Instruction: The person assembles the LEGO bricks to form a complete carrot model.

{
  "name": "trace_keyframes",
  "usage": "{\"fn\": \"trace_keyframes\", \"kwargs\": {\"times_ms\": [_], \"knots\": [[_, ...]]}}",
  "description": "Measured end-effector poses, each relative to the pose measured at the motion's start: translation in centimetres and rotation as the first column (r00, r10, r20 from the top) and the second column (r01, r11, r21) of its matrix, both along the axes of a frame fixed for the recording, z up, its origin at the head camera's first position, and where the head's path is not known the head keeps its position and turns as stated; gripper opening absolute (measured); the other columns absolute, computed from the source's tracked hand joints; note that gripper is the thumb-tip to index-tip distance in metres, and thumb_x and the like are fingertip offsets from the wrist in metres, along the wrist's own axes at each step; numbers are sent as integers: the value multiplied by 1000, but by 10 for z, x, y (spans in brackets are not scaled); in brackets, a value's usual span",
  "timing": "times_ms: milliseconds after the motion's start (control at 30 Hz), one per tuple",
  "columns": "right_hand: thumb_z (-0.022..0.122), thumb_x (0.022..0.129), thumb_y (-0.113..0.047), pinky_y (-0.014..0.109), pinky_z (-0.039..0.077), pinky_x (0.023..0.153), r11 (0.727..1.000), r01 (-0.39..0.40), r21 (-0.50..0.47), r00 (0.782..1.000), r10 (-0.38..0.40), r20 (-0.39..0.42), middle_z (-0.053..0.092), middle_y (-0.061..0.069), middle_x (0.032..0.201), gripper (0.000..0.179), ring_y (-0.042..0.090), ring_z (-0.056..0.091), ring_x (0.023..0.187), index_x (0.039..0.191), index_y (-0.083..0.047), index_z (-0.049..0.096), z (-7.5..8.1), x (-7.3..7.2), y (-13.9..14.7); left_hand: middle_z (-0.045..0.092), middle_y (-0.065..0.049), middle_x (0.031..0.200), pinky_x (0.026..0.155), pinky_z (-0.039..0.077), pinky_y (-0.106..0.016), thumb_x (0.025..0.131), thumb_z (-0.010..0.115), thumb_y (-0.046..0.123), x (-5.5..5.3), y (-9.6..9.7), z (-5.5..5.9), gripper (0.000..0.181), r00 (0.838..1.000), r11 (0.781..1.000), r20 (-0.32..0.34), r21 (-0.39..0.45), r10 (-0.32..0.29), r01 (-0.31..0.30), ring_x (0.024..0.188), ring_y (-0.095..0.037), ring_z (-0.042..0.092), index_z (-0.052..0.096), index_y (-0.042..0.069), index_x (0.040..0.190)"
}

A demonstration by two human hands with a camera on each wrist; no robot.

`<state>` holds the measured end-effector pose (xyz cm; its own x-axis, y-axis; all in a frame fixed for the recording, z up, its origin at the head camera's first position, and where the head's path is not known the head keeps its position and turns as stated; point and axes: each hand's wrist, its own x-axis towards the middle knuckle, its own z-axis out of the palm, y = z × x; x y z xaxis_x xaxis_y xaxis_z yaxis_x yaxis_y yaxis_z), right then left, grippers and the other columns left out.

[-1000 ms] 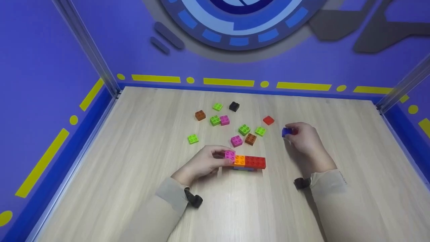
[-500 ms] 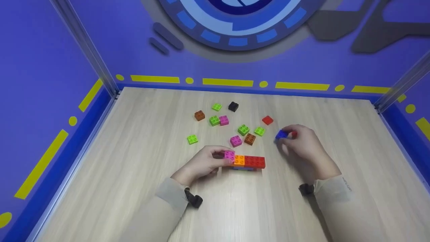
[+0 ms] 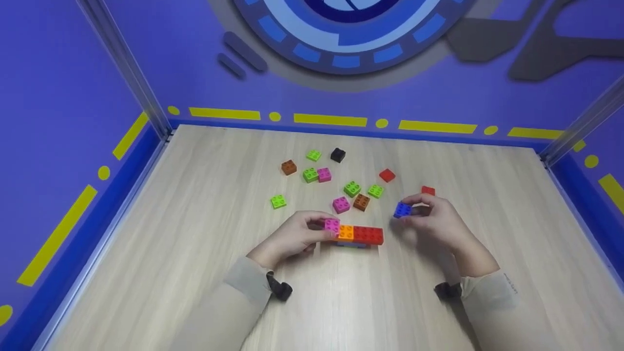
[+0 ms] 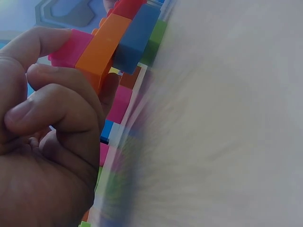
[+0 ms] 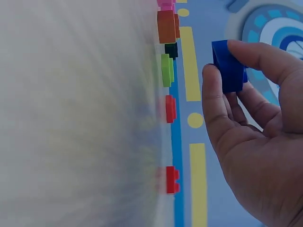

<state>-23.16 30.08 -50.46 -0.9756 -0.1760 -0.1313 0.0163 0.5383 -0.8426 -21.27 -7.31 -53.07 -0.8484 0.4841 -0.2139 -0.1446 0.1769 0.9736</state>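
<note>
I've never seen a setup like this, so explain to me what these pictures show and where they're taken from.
There's no machine here, just a person's bare left hand and right hand. The wide picture is taken from the head, looking forward and down. The two tilted close-ups come from the wrists, each watching its own hand.

On the table lie loose toy bricks in green, brown, pink and red, plus a black brick.

The left hand grips a pink brick at the end of some joined bricks, orange, red, blue and green. The right hand holds a blue brick above the table.
</note>
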Motion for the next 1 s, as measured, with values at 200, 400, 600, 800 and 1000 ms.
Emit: {"fn": "trace_keyframes", "kwargs": {"times_ms": [200, 400, 600, 800, 1000], "knots": [[88, 99, -18, 23, 57, 103, 990, -98, -98, 994, 102, 35, 71, 15, 142, 44, 22, 73, 121, 137, -5, 71, -5, 2, -1, 77, -6, 128, 48, 38, -19, 103, 84, 19, -1, 0, 1, 48, 1000, 1000, 14, -4, 2, -1, 52, -6, 43, 73, 10, 149], [85, 99, -11, 24, 59, 104, 958, -210, -195, 975, 220, 33, 71, 13, 140, 37, 23, 71, 123, 132, -2, 73, -8, 5, -13, 76, -4, 124, 48, 38, -19, 103, 83, 19, -1, 1, 2, 47, 1000, 1000, 3, -3, 3, -3, 52, -6, 44, 73, 9, 148], [84, 98, -11, 25, 58, 110, 941, -243, -237, 963, 264, 59, 62, 23, 152, 39, 35, 55, 142, 133, 1, 71, -10, 8, -23, 76, -5, 125, 49, 40, -20, 103, 85, 19, 1, 0, 4, 47, 1000, 1000, -1, -10, 15, -15, 52, -7, 46, 74, 9, 147], [84, 97, -8, 27, 63, 106, 924, -259, -281, 950, 296, 98, 55, 25, 156, 41, 29, 62, 135, 134, 4, 68, -13, 12, -29, 76, -4, 122, 50, 41, -20, 103, 84, 18, 2, 1, 2, 46, 1000, 1000, -15, -11, 9, -9, 54, -8, 47, 74, 8, 147], [82, 98, -4, 39, 71, 93, 902, -223, -369, 941, 299, 162, 61, 13, 141, 40, 24, 81, 105, 135, 3, 66, -14, 16, -33, 77, -4, 124, 50, 40, -19, 104, 83, 19, 1, 1, 2, 47, 1000, 1000, -15, -9, 5, -6, 53, -7, 47, 73, 8, 149]]}}
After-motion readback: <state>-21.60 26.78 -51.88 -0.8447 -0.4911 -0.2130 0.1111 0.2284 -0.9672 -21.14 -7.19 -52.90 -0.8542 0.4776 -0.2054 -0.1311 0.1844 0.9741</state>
